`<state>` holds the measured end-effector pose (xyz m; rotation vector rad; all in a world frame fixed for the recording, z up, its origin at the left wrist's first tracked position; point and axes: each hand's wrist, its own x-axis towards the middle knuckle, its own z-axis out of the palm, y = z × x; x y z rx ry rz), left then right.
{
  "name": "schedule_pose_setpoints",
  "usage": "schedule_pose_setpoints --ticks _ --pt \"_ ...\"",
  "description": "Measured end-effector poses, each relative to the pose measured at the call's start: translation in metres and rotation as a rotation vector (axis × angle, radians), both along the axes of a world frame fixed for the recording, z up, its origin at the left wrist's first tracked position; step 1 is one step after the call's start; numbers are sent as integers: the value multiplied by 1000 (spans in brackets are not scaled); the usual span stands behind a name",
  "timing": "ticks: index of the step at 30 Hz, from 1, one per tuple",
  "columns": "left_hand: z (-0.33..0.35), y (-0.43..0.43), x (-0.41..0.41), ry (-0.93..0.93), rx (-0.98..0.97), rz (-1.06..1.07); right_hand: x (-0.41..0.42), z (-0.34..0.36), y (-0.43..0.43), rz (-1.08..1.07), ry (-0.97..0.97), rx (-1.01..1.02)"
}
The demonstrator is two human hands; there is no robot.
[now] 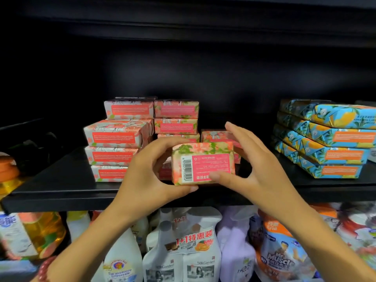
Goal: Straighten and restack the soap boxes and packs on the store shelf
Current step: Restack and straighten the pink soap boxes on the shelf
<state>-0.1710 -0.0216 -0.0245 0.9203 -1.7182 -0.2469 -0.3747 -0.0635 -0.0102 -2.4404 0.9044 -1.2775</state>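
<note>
Currently the left hand (150, 169) clamps fingers and thumb round the soap box (203, 162) at the shelf (61, 196) front, label upside down. The right hand (250, 159) steadies it, fingers straight and apart, probably to turn it before restacking on the pink stacks (118, 139).

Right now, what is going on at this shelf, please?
A person is tidying soap on a black store shelf. The left hand grips one pink floral soap box by its left end at the shelf's front edge, its label upside down towards the camera. The right hand is open beside it, thumb touching the box's front, fingers reaching above it. Behind it stand pink box stacks, somewhat uneven, and blue and orange packs are piled to the right.
</note>
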Motion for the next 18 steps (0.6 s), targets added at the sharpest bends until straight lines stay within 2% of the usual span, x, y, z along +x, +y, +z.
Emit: schedule_pose_setpoints --ticks 4,6,9,13,16,18 --pt "-3 -1 -4 -115 -177 27 2 4 -4 115 -88 246" --pt "-4 -2 -4 -129 -206 46 3 5 -4 157 -139 244" --pt "-3 0 -1 -151 -151 71 6 2 0 101 -190 81" --pt "0 2 4 36 103 65 14 -8 5 66 -152 -288" --pt "2 1 7 119 249 -14 16 -17 1 96 -144 -457" --pt "2 2 7 140 254 -37 17 -20 -3 94 -117 -503"
